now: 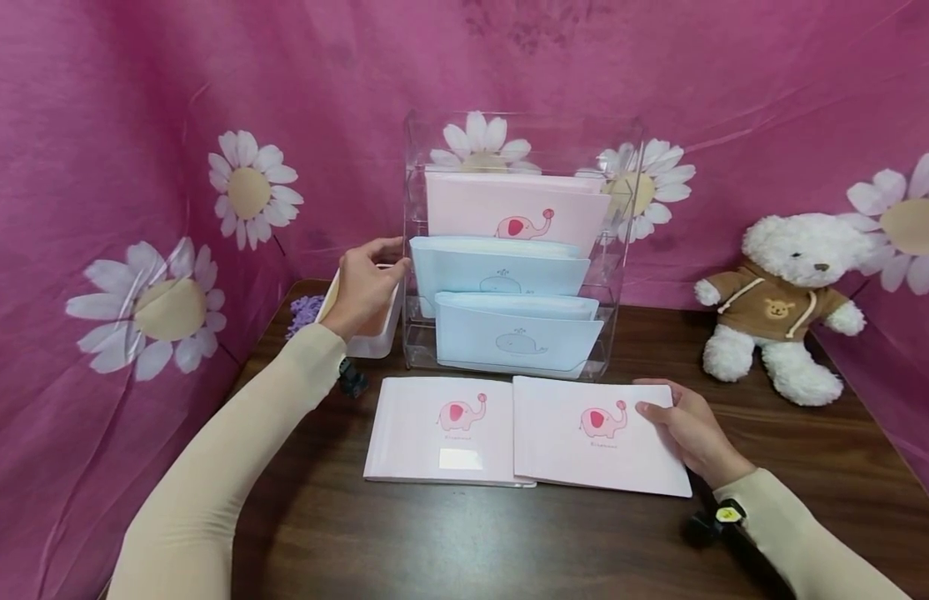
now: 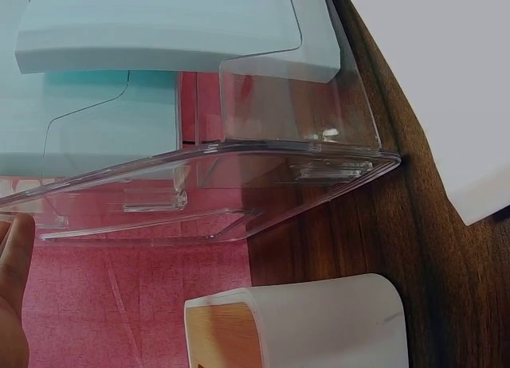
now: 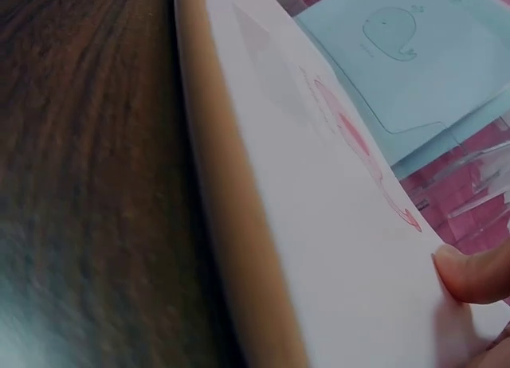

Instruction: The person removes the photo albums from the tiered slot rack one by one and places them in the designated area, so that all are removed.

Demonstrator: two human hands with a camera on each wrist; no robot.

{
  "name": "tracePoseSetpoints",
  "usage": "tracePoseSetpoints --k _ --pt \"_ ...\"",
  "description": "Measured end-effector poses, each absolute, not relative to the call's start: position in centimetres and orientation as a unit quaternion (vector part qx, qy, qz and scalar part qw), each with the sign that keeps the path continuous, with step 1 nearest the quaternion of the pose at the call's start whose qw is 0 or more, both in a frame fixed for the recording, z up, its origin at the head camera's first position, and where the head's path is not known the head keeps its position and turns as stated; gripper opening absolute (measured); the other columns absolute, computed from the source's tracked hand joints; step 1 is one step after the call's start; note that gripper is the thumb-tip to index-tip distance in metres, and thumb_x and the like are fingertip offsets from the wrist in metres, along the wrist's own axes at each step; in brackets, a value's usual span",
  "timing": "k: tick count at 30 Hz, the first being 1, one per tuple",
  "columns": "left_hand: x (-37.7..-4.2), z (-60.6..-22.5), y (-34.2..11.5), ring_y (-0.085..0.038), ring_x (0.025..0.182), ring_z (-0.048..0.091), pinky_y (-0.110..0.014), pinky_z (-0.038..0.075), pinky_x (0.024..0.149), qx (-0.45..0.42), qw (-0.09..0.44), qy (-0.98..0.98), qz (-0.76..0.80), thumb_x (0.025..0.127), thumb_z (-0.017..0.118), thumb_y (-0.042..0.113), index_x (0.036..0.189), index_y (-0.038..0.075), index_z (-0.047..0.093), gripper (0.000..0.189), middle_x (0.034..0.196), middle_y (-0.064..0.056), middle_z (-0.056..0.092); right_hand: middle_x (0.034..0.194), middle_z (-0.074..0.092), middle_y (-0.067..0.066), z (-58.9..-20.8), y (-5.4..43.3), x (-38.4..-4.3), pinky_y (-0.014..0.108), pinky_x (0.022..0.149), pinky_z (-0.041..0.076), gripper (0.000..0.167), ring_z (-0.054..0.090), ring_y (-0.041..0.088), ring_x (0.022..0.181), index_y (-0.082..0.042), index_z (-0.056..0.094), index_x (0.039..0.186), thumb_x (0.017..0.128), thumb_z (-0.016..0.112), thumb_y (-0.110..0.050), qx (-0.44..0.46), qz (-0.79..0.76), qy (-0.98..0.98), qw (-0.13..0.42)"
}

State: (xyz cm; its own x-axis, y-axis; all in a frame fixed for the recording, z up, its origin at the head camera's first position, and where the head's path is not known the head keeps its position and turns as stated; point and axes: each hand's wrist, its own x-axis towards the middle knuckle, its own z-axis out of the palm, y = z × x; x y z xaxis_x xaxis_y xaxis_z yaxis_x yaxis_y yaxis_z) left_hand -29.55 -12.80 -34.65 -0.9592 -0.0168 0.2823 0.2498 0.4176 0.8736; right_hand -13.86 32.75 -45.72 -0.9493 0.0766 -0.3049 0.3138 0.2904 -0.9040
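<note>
A clear plastic tiered rack stands at the table's back, holding a pink elephant album on top and two blue whale albums below. My left hand grips the rack's left side edge with thumb and fingertips; in the left wrist view only part of its fingers shows. Before the rack, one pink elephant album lies flat. Another pink elephant album overlaps its right end. My right hand holds this one by the right edge, thumb on the cover, other fingers mostly hidden.
Left of the rack sits a white bin, beside a small purple item. A white teddy bear in a brown hoodie sits at the back right. Pink floral cloth hangs around the wooden table.
</note>
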Motion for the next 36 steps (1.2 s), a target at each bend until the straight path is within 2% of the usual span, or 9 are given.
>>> tracePoseSetpoints --k 2,4,6,8,12,16,23,30,36 --pt "-29.52 -34.72 -12.89 -0.021 0.105 0.071 -0.038 0.060 0.094 -0.068 0.124 -0.832 -0.536 0.093 0.073 0.018 0.132 0.012 0.068 0.040 0.116 -0.011 0.074 0.106 0.068 -0.016 -45.77 32.59 -13.86 0.023 0.076 0.059 0.061 0.064 -0.003 0.090 0.003 0.041 0.150 0.099 0.065 -0.018 0.125 -0.572 0.806 0.094" --pt "-29.50 -34.78 -12.98 -0.021 0.105 0.071 -0.038 0.060 0.094 -0.068 0.125 -0.831 -0.538 0.093 0.073 0.018 0.132 0.012 0.069 0.039 0.115 -0.011 0.074 0.119 0.069 0.000 -45.80 32.43 -13.86 0.020 0.077 0.058 0.060 0.063 -0.004 0.091 0.002 0.042 0.150 0.099 0.065 -0.020 0.127 -0.553 0.819 0.084" --pt "-29.50 -34.81 -13.01 -0.021 0.105 0.071 -0.038 0.060 0.094 -0.069 0.126 -0.830 -0.539 0.093 0.073 0.017 0.132 0.012 0.069 0.040 0.115 -0.012 0.075 0.134 0.064 0.014 -45.71 32.26 -13.83 0.015 0.077 0.054 0.059 0.060 -0.004 0.096 -0.001 0.042 0.151 0.100 0.064 -0.020 0.127 -0.528 0.836 0.073" --pt "-29.48 -34.85 -12.98 -0.021 0.105 0.071 -0.038 0.060 0.094 -0.070 0.125 -0.830 -0.539 0.093 0.073 0.017 0.132 0.012 0.068 0.040 0.115 -0.012 0.075 0.147 0.055 0.021 -45.60 32.17 -13.79 0.009 0.079 0.050 0.059 0.057 -0.003 0.104 -0.004 0.043 0.151 0.099 0.065 -0.022 0.128 -0.504 0.852 0.063" --pt "-29.44 -34.90 -12.94 -0.021 0.105 0.071 -0.039 0.060 0.095 -0.066 0.120 -0.830 -0.541 0.093 0.073 0.018 0.132 0.013 0.068 0.040 0.116 -0.011 0.075 0.153 0.051 0.018 -45.39 32.10 -13.84 0.003 0.082 0.044 0.059 0.054 0.000 0.117 -0.006 0.044 0.151 0.098 0.067 -0.020 0.125 -0.491 0.860 0.055" --pt "-29.40 -34.94 -12.97 -0.021 0.106 0.072 -0.038 0.060 0.095 -0.064 0.118 -0.829 -0.542 0.093 0.073 0.018 0.132 0.013 0.068 0.040 0.116 -0.011 0.075 0.154 0.050 0.017 -45.33 32.10 -13.97 0.002 0.082 0.042 0.060 0.053 0.011 0.126 -0.006 0.043 0.152 0.098 0.067 -0.020 0.131 -0.491 0.859 0.064" --pt "-29.42 -35.01 -12.98 -0.022 0.106 0.071 -0.038 0.060 0.095 -0.058 0.116 -0.829 -0.544 0.093 0.073 0.018 0.132 0.013 0.069 0.040 0.116 -0.011 0.074 0.154 0.050 0.017 -45.41 32.15 -14.04 0.002 0.082 0.040 0.060 0.050 0.020 0.132 -0.007 0.043 0.152 0.098 0.067 -0.021 0.133 -0.486 0.862 0.063" --pt "-29.51 -34.95 -12.92 -0.021 0.107 0.070 -0.038 0.059 0.097 -0.059 0.106 -0.831 -0.544 0.094 0.072 0.019 0.134 0.013 0.067 0.041 0.118 -0.010 0.073 0.154 0.049 0.019 -45.36 31.93 -14.01 0.008 0.089 0.040 0.061 0.044 0.030 0.138 -0.006 0.044 0.151 0.097 0.068 -0.018 0.138 -0.472 0.871 0.026" --pt "-29.58 -34.91 -12.88 -0.021 0.107 0.070 -0.037 0.060 0.096 -0.067 0.109 -0.829 -0.545 0.093 0.072 0.018 0.134 0.012 0.067 0.041 0.117 -0.010 0.074 0.151 0.052 0.021 -45.46 32.04 -14.02 0.000 0.087 0.041 0.061 0.047 0.028 0.140 -0.003 0.043 0.151 0.095 0.067 -0.012 0.134 -0.469 0.873 0.001"
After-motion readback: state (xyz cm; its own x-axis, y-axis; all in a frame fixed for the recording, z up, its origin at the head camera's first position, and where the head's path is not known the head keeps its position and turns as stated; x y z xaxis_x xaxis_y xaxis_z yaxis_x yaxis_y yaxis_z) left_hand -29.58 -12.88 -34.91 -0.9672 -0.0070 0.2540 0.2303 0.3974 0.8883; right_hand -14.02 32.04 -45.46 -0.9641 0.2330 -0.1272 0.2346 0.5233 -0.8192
